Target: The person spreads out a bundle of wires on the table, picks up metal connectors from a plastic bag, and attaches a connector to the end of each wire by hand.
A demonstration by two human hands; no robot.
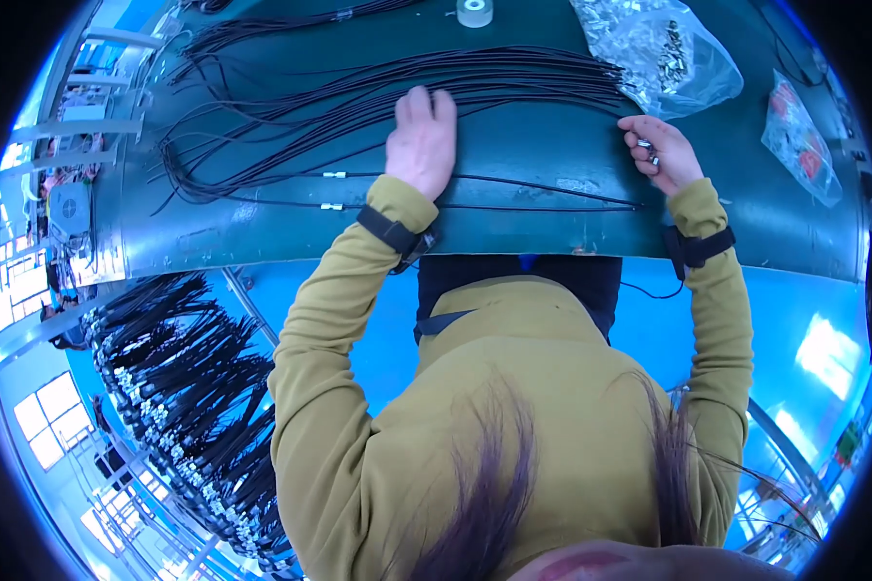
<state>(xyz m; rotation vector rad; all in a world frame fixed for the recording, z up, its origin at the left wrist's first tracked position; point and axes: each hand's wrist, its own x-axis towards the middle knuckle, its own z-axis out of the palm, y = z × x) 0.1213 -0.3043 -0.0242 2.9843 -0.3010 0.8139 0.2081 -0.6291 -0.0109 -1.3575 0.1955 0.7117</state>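
Note:
A bundle of long, thin black cables (513,85) lies across the green table. My left hand (421,145) is laid over the bundle's near strands, its fingers stretched forward. To the right, my right hand (663,155) is curled around several small shiny metal pieces (647,152). Its thumb and forefinger meet close to the cables' right-hand ends; whether a cable end is between them is too small to tell. Nearer to me, two strands run apart from the bundle, each with a small pale sleeve, an upper one (334,175) and a lower one (331,206).
An open clear plastic bag (664,58) of small metal parts lies beyond my right hand. Farther right is a clear bag (800,140) with red items. A tape roll (475,13) stands at the far edge. Many black cables (179,387) hang below the table at left.

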